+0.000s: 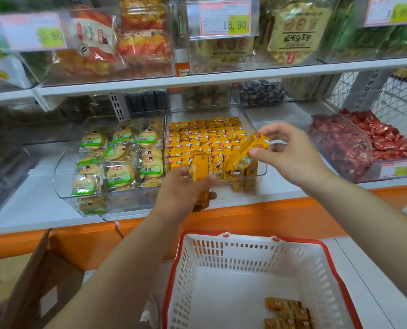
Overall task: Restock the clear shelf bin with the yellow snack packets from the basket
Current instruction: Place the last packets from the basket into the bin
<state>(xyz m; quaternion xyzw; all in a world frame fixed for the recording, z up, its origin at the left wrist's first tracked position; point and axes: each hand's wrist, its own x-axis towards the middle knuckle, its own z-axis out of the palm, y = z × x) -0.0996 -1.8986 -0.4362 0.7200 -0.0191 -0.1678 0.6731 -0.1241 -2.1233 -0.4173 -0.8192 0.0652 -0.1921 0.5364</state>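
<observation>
A bin of green-labelled biscuits (pixel 117 157) sits leftmost on the shelf. Beside it, the left hand (pixel 186 188) grips a held stack (pixel 199 172) at the front lip of the clear shelf bin (pixel 251 123), probably as ready supply. Yellow snack packets (pixel 205 138) fill its back rows. The right hand (pixel 290 153) pinches a loose packet (pixel 246 154), tilted over the front gap. Below, the basket (pixel 221 269) holds the last packets (pixel 288 313).

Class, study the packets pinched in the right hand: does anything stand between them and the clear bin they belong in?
Nothing visible does. The right hand holds its yellow packets just above the open-topped clear bin, near its front right. The left hand grips more packets at the front, off to the left.
</observation>
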